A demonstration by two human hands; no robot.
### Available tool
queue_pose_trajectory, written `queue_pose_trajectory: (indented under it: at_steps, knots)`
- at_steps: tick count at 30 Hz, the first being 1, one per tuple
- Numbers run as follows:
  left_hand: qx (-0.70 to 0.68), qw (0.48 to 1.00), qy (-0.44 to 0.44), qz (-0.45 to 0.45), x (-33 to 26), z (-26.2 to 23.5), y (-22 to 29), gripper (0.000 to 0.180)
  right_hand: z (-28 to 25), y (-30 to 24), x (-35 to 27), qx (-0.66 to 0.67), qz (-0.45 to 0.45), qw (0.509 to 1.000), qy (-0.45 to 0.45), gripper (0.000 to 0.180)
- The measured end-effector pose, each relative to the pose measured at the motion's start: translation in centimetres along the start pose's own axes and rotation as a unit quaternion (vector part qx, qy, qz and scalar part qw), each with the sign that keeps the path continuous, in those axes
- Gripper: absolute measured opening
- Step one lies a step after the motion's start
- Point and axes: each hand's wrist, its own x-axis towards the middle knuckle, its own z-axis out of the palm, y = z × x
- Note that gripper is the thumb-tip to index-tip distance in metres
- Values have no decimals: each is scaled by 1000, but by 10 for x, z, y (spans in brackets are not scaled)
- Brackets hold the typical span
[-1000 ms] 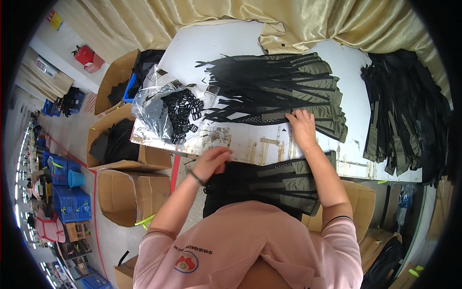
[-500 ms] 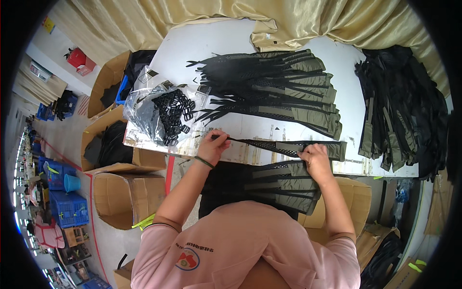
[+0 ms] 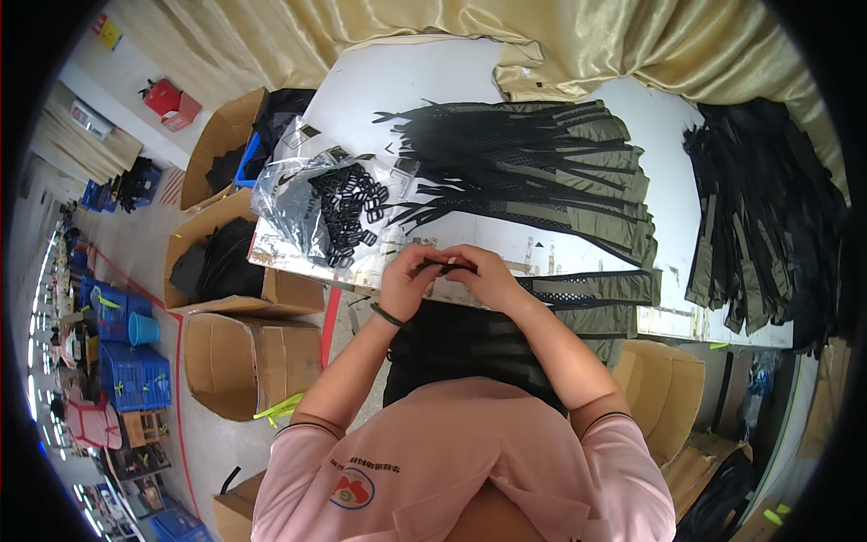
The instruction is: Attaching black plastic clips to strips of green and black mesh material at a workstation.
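Note:
My left hand [image 3: 408, 280] and my right hand [image 3: 485, 274] meet at the near edge of the white table [image 3: 424, 77], both pinching the thin black end of a strap [image 3: 446, 266]. The strap's wider olive and black mesh part [image 3: 587, 289] trails to the right along the table edge. Just left of my hands lies a clear plastic bag of black buckles [image 3: 330, 208]. A fanned pile of olive and black straps [image 3: 533, 172] lies on the table beyond my hands. More dark straps [image 3: 470, 339] rest on my lap.
A second heap of dark straps [image 3: 768, 217] covers the table's right end. Open cardboard boxes [image 3: 235, 352] stand on the floor to the left, some holding black material. Gold cloth [image 3: 506, 32] hangs behind the table. Blue crates [image 3: 131, 370] sit at far left.
My right hand slid left along the strap from its wide end until it met my left hand. Both hands now hold the narrow end together.

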Motion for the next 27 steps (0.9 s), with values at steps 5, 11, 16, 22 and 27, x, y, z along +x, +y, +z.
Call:
queue_pose_trajectory:
  at_steps: [5, 11, 16, 22, 27]
  knots:
    - [14, 998, 6, -56, -1, -17, -5, 19, -1, 2, -7, -16, 4, 999, 41, 22]
    - [-12, 999, 8, -48, -4, -12, 0, 17, 2, -2, -7, -131, -103, 984, 63, 14]
    - [41, 996, -27, -73, -7, -15, 8, 16, 7, -5, -7, -127, -68, 988, 57, 14]
    - [192, 981, 16, 3, 7, -41, 3, 8, 12, -6, -8, -152, -47, 986, 47, 14]
    - [551, 833, 34, 25, 45, -117, -8, 29, 6, 8, -5, -191, -29, 980, 39, 14]
